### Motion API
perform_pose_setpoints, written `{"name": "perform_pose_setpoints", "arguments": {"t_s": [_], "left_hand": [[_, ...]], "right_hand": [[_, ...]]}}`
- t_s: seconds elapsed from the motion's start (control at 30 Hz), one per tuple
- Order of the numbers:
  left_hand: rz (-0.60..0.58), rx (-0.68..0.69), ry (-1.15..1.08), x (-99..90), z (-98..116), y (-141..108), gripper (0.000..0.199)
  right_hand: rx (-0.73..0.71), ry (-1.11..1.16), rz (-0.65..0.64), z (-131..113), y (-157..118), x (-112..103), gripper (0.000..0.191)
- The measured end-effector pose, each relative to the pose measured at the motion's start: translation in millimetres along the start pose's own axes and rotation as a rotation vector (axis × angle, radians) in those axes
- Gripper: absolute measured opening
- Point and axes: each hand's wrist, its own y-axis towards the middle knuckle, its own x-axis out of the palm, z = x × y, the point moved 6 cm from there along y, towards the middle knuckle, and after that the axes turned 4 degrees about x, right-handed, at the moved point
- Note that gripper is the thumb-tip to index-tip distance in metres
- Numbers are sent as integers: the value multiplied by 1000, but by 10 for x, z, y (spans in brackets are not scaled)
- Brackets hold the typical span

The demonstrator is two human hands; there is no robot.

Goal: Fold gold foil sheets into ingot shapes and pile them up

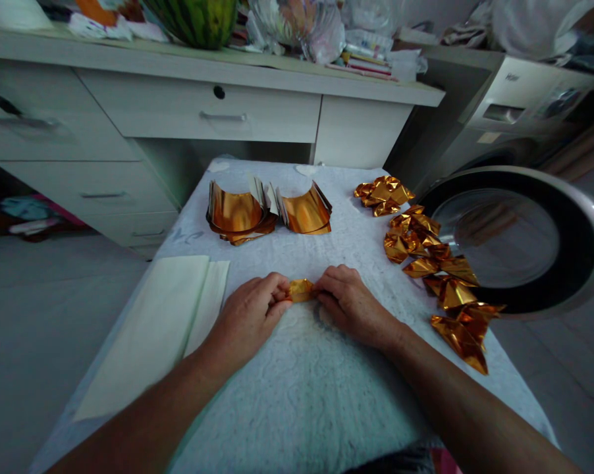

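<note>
A small folded piece of gold foil paper (301,290) is stretched between my two hands, just above or on the cloth-covered table (297,395). My left hand (254,309) pinches its left end, and my right hand (350,304) pinches the right end. Beyond them stand two curved stacks of gold foil sheets, the left stack (235,212) and the right stack (304,210). Along the right side lie several folded gold foil pieces (452,289) in a loose row. Left of my left hand are flat sheets of pale paper (143,322).
An open washing machine door (593,243) juts close to the table's right edge. White drawers (188,105) and a counter (129,51) stand behind the table. On the counter are a watermelon (191,20), plastic bags (321,39) and a stack of books or papers (366,62).
</note>
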Motion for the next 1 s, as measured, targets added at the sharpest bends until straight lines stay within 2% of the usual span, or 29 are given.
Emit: {"name": "perform_pose_setpoints", "arguments": {"t_s": [0.07, 0.37, 0.73, 0.93, 1.0], "left_hand": [[-33, 21, 52, 2, 18, 7, 4], [-106, 17, 182, 41, 19, 11, 19], [-109, -4, 243, 65, 35, 21, 21], [-107, 66, 261, 66, 57, 33, 20], [-107, 85, 257, 67, 57, 28, 20]], "right_hand": [[22, -4, -7, 4, 1, 4, 16], [74, 61, 6, 24, 5, -35, 9], [157, 35, 8, 64, 64, -10, 9], [105, 48, 21, 42, 38, -10, 4], [60, 58, 41, 34, 21, -11, 9]]}}
